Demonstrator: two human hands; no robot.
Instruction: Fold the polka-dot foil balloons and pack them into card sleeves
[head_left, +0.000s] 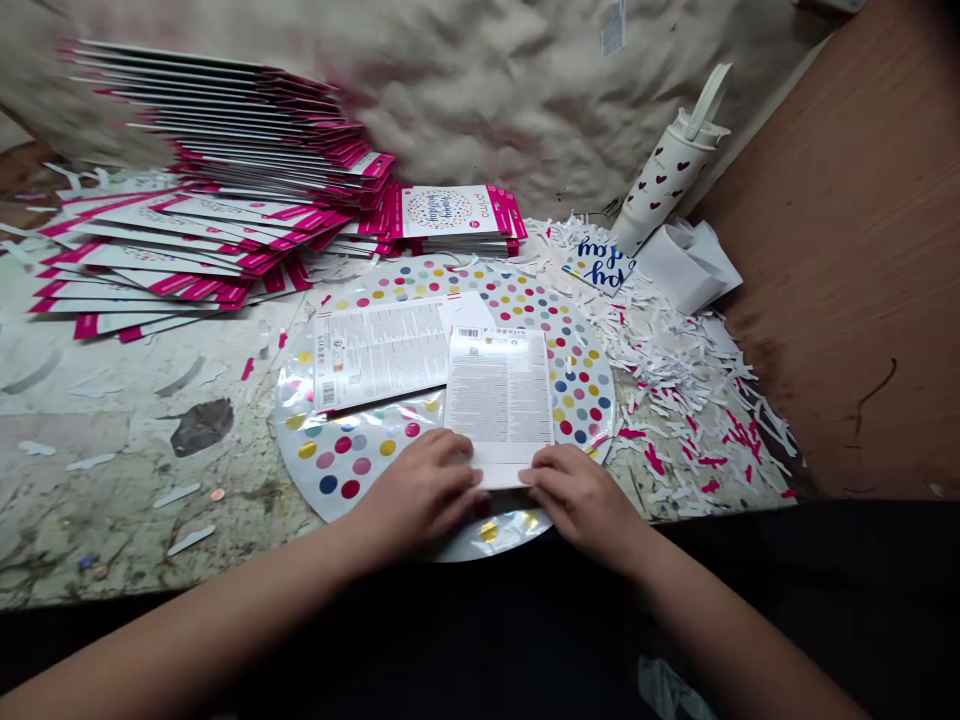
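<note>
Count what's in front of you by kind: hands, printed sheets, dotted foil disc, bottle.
Hands: 2 (left hand, right hand)
Printed sheets: 2
Dotted foil disc: 1
Heart bottle: 1
Total: 6

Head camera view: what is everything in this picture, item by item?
Foil balloon: one, silver with coloured dots, flat on the table.
Printed label sheets: two, white, on the balloon.
Packets: many, white and pink, stacked back left.
Paper shreds: many, white and pink, right of the balloon.
Bottle: one, white with red hearts, back right.
Crumpled paper: one, white, beside the bottle.
Table: one, stained grey, under these things.
Board: one, brown, far right.
Left hand: one, bare, at the nearer sheet's edge.
Right hand: one, bare, at that sheet's edge.
</note>
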